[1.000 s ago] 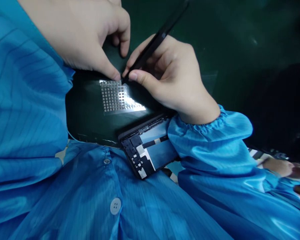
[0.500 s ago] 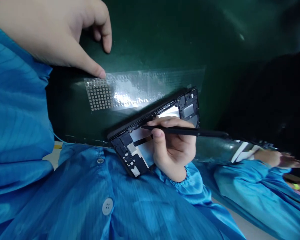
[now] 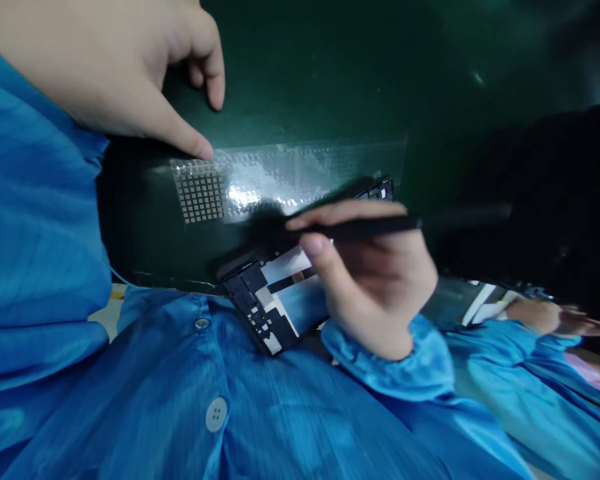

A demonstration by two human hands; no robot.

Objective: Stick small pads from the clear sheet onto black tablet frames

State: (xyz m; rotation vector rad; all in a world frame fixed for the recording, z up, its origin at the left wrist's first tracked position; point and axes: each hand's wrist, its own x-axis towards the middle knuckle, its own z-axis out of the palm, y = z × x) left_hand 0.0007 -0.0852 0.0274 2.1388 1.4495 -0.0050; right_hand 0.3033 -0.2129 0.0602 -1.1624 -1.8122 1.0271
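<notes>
My left hand [image 3: 145, 73] rests at the upper left, fingers apart, its thumb tip pressing the top edge of a clear plastic sheet [image 3: 305, 167]. Small square grey pads [image 3: 203, 193] sit in a grid at the sheet's left end. Between thumb and fingers, my right hand [image 3: 375, 280] grips black tweezers [image 3: 370, 228], blurred by motion. Their tip is hard to make out beside my fingertips. Below that hand lies an opened phone [image 3: 275, 300], tilted, with its inner parts showing. The hand covers much of the phone's right half.
A dark green mat [image 3: 300, 80] covers the work surface. On the right is a large black shape [image 3: 545, 193]. Another person's hands [image 3: 555, 317] and blue sleeve [image 3: 520, 360] show at the lower right. My blue smock lies against the phone's near edge.
My right hand has lifted the tweezers off the phone's interior, moving up and to the right toward the sheet. My left hand stays on the sheet; the phone has hardly moved.
</notes>
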